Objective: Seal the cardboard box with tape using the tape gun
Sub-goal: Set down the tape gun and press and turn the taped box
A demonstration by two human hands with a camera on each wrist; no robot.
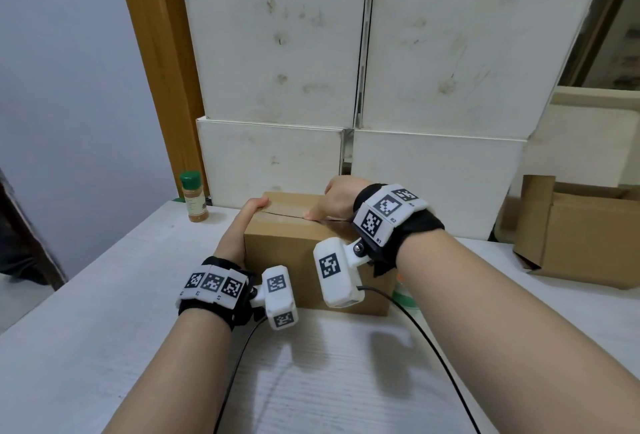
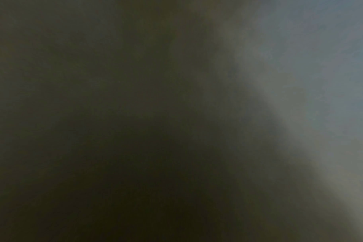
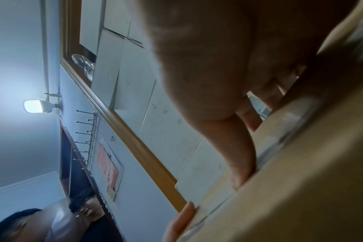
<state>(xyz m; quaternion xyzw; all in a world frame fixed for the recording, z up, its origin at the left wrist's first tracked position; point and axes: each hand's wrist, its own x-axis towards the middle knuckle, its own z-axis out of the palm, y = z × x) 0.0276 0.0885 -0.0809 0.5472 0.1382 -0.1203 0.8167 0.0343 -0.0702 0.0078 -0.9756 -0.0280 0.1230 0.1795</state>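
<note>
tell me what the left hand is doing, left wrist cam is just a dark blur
observer: The left hand grips the left end of the cardboard box, thumb up on its top.
operator: ok and the right hand
observer: The right hand is on the box top, its thumb pressed flat along the centre seam.
operator: any tape on that seam
observer: The right wrist view shows a glossy strip, seemingly clear tape, running along the top under that thumb.
</note>
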